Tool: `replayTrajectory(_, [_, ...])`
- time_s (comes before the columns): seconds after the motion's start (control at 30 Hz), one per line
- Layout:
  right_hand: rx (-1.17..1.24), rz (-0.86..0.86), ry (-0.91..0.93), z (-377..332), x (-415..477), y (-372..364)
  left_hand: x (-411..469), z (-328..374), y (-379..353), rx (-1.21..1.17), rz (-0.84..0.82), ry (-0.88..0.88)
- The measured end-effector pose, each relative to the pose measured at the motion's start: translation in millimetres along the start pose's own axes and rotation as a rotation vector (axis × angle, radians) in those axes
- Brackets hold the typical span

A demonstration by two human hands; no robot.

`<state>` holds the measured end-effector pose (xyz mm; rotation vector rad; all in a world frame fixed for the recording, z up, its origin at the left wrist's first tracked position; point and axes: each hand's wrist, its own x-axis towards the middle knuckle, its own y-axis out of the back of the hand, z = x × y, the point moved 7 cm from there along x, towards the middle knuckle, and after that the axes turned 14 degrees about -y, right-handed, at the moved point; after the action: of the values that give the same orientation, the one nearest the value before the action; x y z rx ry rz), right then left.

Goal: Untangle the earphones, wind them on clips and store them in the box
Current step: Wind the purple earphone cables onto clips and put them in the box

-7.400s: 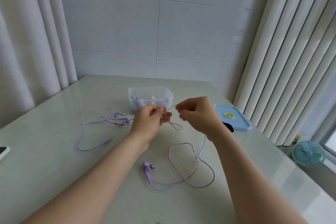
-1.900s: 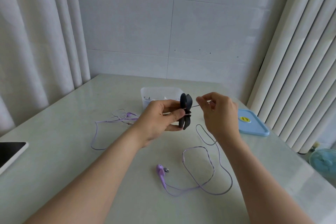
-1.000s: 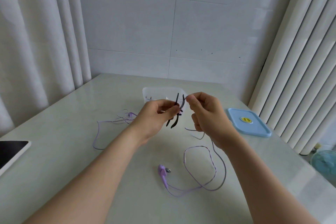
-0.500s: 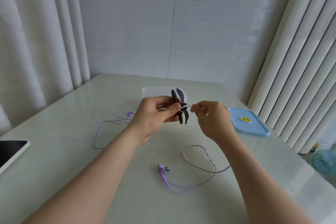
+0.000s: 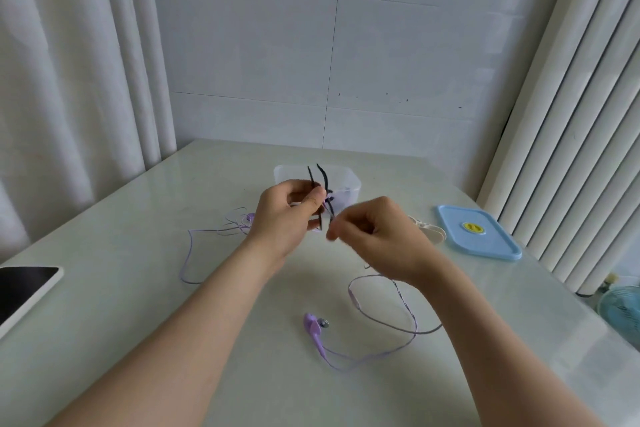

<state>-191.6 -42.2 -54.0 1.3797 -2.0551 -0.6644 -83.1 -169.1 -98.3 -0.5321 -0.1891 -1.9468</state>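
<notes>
Gripping the black clip [image 5: 325, 180] steady in my left hand [image 5: 285, 218], I pinch the purple cord [image 5: 350, 293] at four o'clock with my right hand [image 5: 379, 237] to wind it.

A black clip [image 5: 323, 191] is being held by the left hand [image 5: 284, 218] in front of the box [image 5: 350, 181]; purple earphone cord [image 5: 406, 303] is being pinched by the right hand [image 5: 377, 236].

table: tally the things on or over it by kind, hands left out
purple wired earphones: 2
winding clips, black plastic clip and cream plastic clip: 2
clear plastic box: 1
blue plastic lid: 1
white-framed black-screen tablet: 1
total: 7
</notes>
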Motion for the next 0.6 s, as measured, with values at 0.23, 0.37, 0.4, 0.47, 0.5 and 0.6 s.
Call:
replayTrajectory(0.23, [0.128, 0.548, -0.011, 10, 4, 42, -7, 13, -18, 0.232, -0.311, -0.123])
replayTrajectory(0.37, [-0.083, 0.701, -0.161, 32, 7, 51, -17, 13, -35, 0.189, -0.493, -0.118])
replayTrajectory(0.4, [-0.125, 0.713, -0.219, 38, 8, 53, -19, 14, -37, 0.160, -0.515, -0.114])
replayTrajectory(0.47, [-0.200, 0.694, -0.331, 51, 11, 55, -18, 17, -37, 0.074, -0.502, -0.104])
replayTrajectory(0.5, [-0.235, 0.663, -0.375, 56, 12, 54, -17, 18, -36, 0.016, -0.467, -0.095])
replayTrajectory(0.6, [-0.321, 0.507, -0.415, 60, 15, 41, -13, 21, -29, -0.145, -0.335, -0.050])
